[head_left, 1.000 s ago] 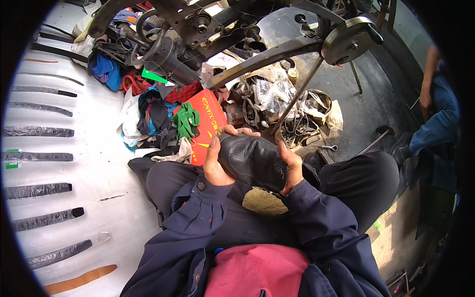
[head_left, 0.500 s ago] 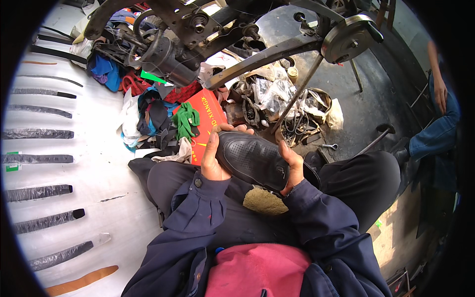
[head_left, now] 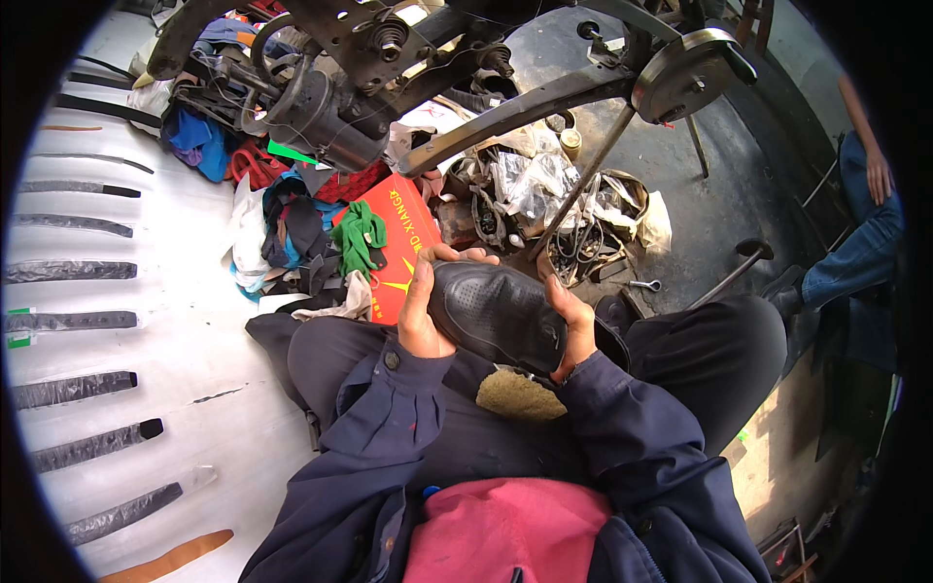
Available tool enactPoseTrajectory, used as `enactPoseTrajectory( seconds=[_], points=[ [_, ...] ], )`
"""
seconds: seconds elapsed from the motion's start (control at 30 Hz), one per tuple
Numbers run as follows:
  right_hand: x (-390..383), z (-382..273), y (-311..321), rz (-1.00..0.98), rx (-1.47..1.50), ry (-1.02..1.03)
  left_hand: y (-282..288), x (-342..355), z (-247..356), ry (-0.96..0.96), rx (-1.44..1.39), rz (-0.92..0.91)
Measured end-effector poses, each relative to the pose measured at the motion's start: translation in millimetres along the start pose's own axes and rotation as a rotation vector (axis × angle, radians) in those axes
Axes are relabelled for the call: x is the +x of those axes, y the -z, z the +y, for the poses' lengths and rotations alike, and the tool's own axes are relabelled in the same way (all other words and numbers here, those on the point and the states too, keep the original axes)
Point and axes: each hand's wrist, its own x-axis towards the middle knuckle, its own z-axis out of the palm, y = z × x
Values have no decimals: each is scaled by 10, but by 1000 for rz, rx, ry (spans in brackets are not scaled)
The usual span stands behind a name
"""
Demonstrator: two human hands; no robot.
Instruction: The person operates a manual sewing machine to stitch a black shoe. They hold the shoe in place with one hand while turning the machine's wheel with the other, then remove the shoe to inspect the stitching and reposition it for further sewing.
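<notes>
Above my lap I hold a black perforated shoe (head_left: 494, 309) between both hands. My left hand (head_left: 425, 309) wraps the toe end, its thumb along the near side and its fingertips showing at the far edge. At the heel end, my right hand (head_left: 573, 332) is closed with the thumb pointing up; its fingers are mostly hidden behind the shoe. Below the shoe, a rough tan pad (head_left: 521, 393) rests on my lap. Another black shoe-like shape (head_left: 612, 342) shows partly beside my right hand.
A dark metal machine frame with a round wheel (head_left: 686, 78) stands ahead. Beyond my knees lie a red box (head_left: 400, 233), a green cloth (head_left: 361, 238) and a heap of scraps (head_left: 530, 185). Belts in plastic (head_left: 73, 321) line the pale surface at left. Another person's jeans-clad leg (head_left: 853, 255) is at right.
The shoe and both hands keep nearly the same pose. The surroundings have shifted slightly left in the picture. At right, the other person's hand has moved slightly.
</notes>
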Motion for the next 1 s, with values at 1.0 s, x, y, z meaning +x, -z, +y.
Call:
enactPoseTrajectory(
  seconds=[1.0],
  points=[
    [51, -9, -37, 141, -34, 22, 39, 32, -84, 1, -94, 25]
  ],
)
